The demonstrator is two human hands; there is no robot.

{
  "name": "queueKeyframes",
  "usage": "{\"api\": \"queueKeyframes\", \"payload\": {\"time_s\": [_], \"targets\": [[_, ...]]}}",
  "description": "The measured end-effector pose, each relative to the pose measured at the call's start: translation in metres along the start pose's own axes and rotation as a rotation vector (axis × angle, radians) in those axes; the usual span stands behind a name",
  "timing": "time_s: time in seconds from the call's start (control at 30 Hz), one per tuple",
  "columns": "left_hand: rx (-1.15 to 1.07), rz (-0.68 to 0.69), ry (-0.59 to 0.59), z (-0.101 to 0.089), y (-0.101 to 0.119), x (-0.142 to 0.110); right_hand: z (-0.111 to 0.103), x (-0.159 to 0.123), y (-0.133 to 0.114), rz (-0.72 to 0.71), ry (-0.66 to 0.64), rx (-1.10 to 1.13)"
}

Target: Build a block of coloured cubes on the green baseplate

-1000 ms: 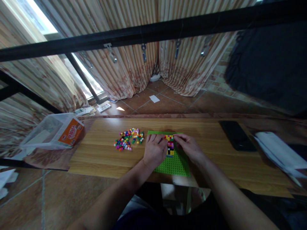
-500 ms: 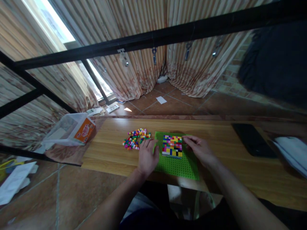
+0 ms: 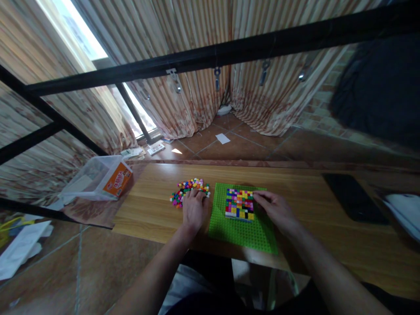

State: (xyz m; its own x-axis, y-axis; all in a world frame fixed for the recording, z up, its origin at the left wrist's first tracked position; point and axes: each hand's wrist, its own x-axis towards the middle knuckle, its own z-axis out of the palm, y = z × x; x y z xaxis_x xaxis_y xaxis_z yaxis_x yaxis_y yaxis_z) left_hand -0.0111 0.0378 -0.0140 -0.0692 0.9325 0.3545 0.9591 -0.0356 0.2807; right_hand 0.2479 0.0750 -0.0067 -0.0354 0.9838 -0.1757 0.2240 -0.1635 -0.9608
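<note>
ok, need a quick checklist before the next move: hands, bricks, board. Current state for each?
1. Left hand at the loose bricks: ok.
2. Brick in the left fingers: cannot tell, too small.
3. Loose bricks fully visible: not ok, the left hand covers some.
4. Right hand by the brick block: ok; whether it grips anything, cannot tell.
5. Brick block within the edges of the green board: ok.
6. Dark flat device clear of both hands: ok.

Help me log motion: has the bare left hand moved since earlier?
Yes: the left hand went left, off the flat green studded baseplate, to the multicoloured brick pile.
</note>
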Motion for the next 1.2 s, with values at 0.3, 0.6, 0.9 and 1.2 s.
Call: {"api": "queueKeyframes", "payload": {"time_s": [0.3, 0.6, 0.9, 1.2], "targets": [[-0.419, -0.004, -0.094, -0.023, 0.022, -0.006, 0.001, -0.007, -0.014, -0.284, 0.168, -0.105], [-0.574, 0.104, -0.113, -0.041, 0.077, -0.007, 0.009, -0.045, -0.044, -0.596, -0.089, -0.173], [-0.686, 0.072, -0.148, -0.043, 0.097, -0.006, 0.011, -0.045, -0.041, -0.644, -0.068, -0.26], [-0.659, -0.032, -0.106, -0.035, 0.103, -0.007, 0.013, -0.045, -0.037, -0.686, -0.028, -0.31]]}}
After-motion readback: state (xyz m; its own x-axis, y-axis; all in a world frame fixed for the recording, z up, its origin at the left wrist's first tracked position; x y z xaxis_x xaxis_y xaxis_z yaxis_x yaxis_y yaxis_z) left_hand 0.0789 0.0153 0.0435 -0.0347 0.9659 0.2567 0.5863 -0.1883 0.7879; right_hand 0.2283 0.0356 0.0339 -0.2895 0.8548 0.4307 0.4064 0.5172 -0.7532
